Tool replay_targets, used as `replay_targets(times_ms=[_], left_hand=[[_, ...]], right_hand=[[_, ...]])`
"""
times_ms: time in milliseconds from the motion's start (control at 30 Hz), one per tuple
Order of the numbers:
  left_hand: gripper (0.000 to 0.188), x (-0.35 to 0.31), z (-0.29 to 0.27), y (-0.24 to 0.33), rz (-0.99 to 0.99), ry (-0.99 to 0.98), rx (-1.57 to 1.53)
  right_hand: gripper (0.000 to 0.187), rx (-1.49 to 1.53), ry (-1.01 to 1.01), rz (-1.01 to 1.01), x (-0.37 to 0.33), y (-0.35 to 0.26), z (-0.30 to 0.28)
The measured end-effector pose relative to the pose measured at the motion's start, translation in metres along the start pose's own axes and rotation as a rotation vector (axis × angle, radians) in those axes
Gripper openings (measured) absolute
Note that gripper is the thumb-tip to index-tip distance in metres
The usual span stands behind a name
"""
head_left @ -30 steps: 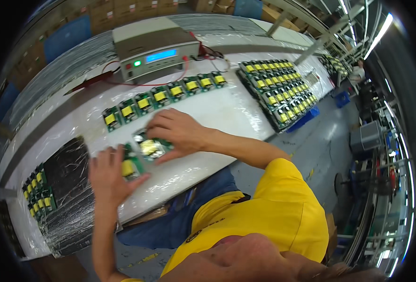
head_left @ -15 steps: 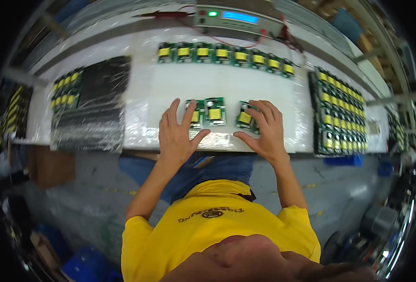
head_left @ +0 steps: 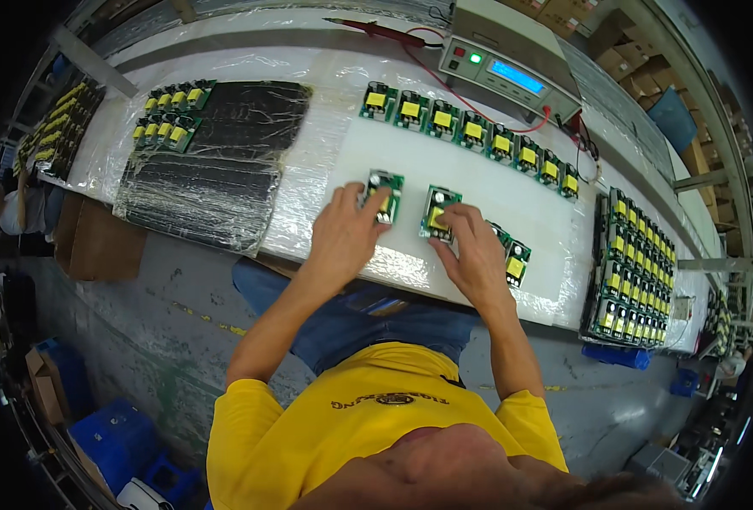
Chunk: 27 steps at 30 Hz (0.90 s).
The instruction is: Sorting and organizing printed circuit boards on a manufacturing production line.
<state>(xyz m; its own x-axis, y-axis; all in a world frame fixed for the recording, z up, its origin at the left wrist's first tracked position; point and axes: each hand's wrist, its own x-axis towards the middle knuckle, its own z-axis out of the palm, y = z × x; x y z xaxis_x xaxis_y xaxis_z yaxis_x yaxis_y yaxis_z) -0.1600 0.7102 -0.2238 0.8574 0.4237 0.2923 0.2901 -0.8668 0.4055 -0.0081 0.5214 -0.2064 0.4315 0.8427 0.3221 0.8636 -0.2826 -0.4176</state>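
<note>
My left hand [head_left: 345,228] is closed on the left side of a small green circuit board [head_left: 390,184] with a yellow-wrapped transformer. My right hand [head_left: 476,259] has its thumb and fingers at a second circuit board [head_left: 437,202], gripping its right and near side. Both boards rest on the white work surface, a short gap apart. Right beside my right hand lie two more such boards, one a circuit board [head_left: 517,262] in plain sight, the other partly hidden behind my fingers.
Beyond my hands runs a slanting row of several boards [head_left: 472,132]. A tester [head_left: 512,68] with a lit screen and a red-leaded probe [head_left: 375,31] stands behind. Left is a black wrapped mat [head_left: 215,183] bearing boards; right, a densely filled tray of boards [head_left: 636,268].
The view has turned, shifting the bench. My left hand has closed from open onto the left board. My right hand has moved from the right pair to the neighbouring board; the gap between the left two widened.
</note>
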Motion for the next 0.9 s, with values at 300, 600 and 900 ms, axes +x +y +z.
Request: replay_targets(times_ms=[300, 600, 900], left_hand=[[0.050, 0.069, 0.012, -0.060, -0.064, 0.054, 0.013], [0.049, 0.079, 0.017, -0.072, -0.053, 0.041, -0.002], [0.051, 0.075, 0.017, -0.060, 0.002, 0.033, -0.034]], right_hand=[[0.035, 0.022, 0.049, 0.052, 0.095, 0.003, 0.058], [0.031, 0.015, 0.011, 0.056, 0.111, 0.005, 0.077], [0.034, -0.054, -0.003, 0.103, 0.100, 0.005, 0.060]])
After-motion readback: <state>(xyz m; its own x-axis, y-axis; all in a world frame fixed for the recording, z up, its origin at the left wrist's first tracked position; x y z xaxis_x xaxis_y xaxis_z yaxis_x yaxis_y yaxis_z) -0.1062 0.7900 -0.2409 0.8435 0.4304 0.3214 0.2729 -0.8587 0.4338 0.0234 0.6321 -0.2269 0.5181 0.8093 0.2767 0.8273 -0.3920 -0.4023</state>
